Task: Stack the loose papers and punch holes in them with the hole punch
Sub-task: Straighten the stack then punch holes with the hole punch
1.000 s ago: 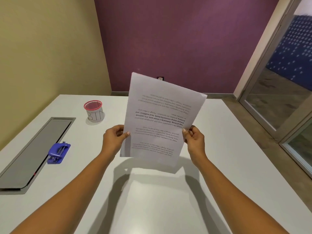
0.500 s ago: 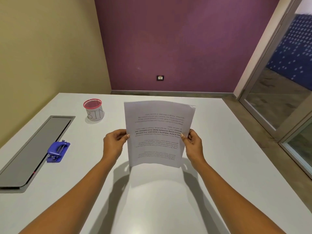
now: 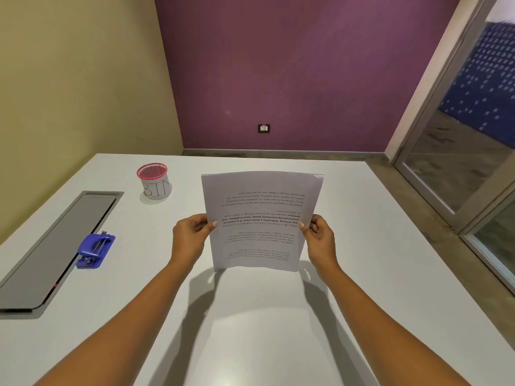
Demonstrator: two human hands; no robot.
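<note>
A stack of white printed papers (image 3: 262, 207) is held above the white table (image 3: 390, 274), tilted away from me with the text upside down. My left hand (image 3: 189, 238) pinches its left edge, thumb on top. My right hand (image 3: 320, 240) pinches the right edge the same way. One corner at the top right of the stack is slightly out of line. The blue hole punch (image 3: 94, 250) lies on the table far to the left of the papers, apart from both hands.
A small cup with a red rim (image 3: 154, 182), marked BIN, stands at the back left. A long grey recessed panel (image 3: 55, 246) runs along the table's left side beside the punch. A glass door (image 3: 459, 162) is on the right.
The papers have tipped down from nearly upright and skewed to lower, flatter and squarer. Both hands have kept their hold on the side edges.
</note>
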